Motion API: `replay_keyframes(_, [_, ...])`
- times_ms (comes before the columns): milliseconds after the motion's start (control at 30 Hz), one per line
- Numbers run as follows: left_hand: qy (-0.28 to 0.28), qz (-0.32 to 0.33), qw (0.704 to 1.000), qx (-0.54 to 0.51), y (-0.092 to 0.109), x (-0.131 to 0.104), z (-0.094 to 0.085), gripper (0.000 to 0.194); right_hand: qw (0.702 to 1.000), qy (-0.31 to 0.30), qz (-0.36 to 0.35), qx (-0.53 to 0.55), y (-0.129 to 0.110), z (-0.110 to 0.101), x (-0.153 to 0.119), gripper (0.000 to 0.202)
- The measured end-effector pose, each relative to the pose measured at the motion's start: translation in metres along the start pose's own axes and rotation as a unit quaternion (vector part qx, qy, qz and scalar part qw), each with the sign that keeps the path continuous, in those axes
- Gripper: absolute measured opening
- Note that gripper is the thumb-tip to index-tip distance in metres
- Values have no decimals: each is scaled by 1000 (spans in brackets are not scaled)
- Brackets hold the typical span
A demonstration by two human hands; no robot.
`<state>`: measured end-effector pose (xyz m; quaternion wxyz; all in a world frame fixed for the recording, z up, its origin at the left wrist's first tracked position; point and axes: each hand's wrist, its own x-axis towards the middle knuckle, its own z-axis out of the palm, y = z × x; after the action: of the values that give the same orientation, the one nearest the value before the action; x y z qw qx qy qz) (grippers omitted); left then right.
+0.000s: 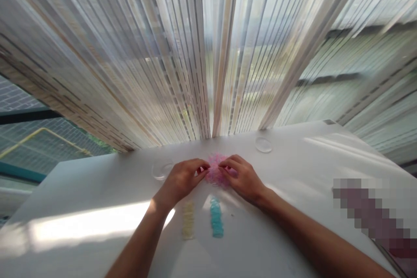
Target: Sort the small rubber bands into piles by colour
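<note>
A pile of small pink and lilac pieces [215, 165] lies on the white table; blur hides their exact kind. My left hand [186, 177] reaches the pile's left side with thumb and fingertips pinched together. From the right, my right hand [241, 178] pinches at the same pile. Whatever either hand has between its fingertips is too small to make out. Closer to me lie two strips of overlapping small pieces, a pale yellow row [188, 220] and a turquoise row [216, 217].
A clear shallow dish [159, 170] stands left of my left hand, and a clear round lid or dish [263, 144] sits toward the back. String curtains [182, 52] hang along the far table edge [195, 142]. A blurred-out patch [371, 213] covers the right side.
</note>
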<state>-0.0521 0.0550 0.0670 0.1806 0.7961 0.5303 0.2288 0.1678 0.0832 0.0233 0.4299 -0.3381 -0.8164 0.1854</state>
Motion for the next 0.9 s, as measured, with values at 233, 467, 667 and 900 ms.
replay_keyframes(233, [-6, 8, 999, 30, 0, 0, 0, 20, 1000, -7, 28, -13, 5, -5, -5, 13])
replay_keyframes(467, [-23, 19, 998, 52, -4, 1, 6, 24, 997, -59, 16, -46, 2, -8, -4, 22])
replay_keyframes(667, [-24, 8, 997, 68, -7, 3, 5, 16, 997, -46, 21, -50, 7, -5, -4, 8])
replay_keyframes(900, [-8, -33, 998, 50, -9, 2, 1, 21, 999, -15, 33, -40, 10, -5, -4, 11])
